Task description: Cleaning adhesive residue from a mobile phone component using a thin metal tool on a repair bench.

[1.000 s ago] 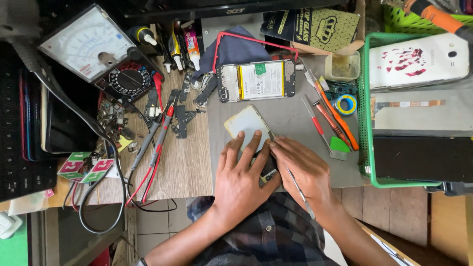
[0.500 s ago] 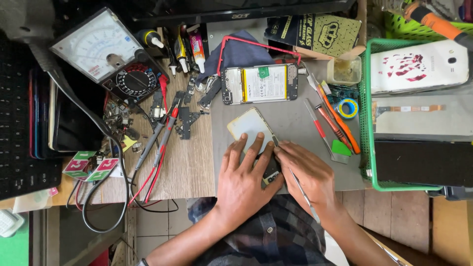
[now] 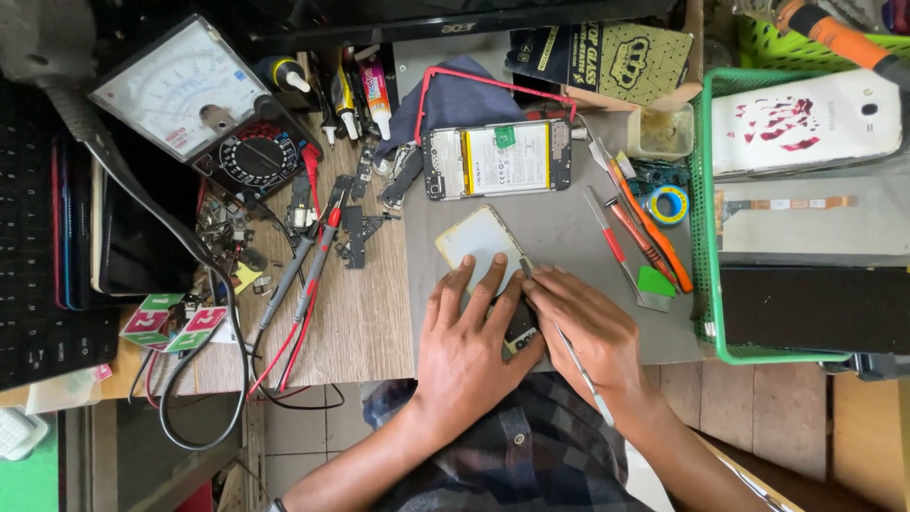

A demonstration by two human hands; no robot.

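Head view, item: I see the left hand [image 3: 469, 351] spread flat on a phone panel [image 3: 479, 242] on the worktop mat [image 3: 569, 232], long axis slanting up-left; right hand [image 3: 588, 332] pinches tweezers [image 3: 569, 351] at its edge.

I see a wooden table [image 3: 351, 322] with a grey work mat [image 3: 569, 228] spread over its right part. On the mat lie an opened phone [image 3: 497, 158], a pale phone panel [image 3: 479, 239], orange and red pry tools [image 3: 640, 228] and a tape roll [image 3: 668, 204]. On the bare wood sit an analog multimeter [image 3: 190, 104], its red and black probes [image 3: 313, 256], small metal parts [image 3: 365, 232] and glue tubes [image 3: 365, 95]. A green basket [image 3: 706, 218] stands at the mat's right edge.
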